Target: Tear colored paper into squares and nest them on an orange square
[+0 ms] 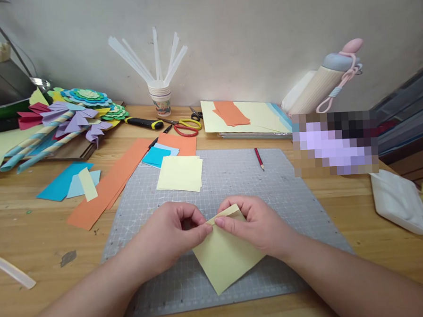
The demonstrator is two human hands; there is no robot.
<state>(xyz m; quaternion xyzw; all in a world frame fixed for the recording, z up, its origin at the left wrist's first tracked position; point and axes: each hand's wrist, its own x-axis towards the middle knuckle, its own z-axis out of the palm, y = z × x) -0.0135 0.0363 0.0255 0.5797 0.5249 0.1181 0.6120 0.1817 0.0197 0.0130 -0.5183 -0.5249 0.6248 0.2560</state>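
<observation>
Both hands pinch the top edge of a pale yellow sheet of paper (227,257), held tilted over the grey cutting mat (277,197). A narrow strip along that edge is folded over. My left hand (174,231) grips the edge's left end between thumb and fingertips. My right hand (255,222) presses its thumb on the folded strip, fingers behind the paper. Beyond the hands lies a small stack of pale yellow paper squares (180,174). A short red pencil (259,159) rests on the mat further right.
Orange paper strips (109,182) and blue paper pieces (65,181) lie left. Behind stand a paper cup (160,99) of white sticks, scissors (186,127) and a cutter knife (144,123). Paper flowers (88,98) fill the back left; a white tray (400,200) sits right.
</observation>
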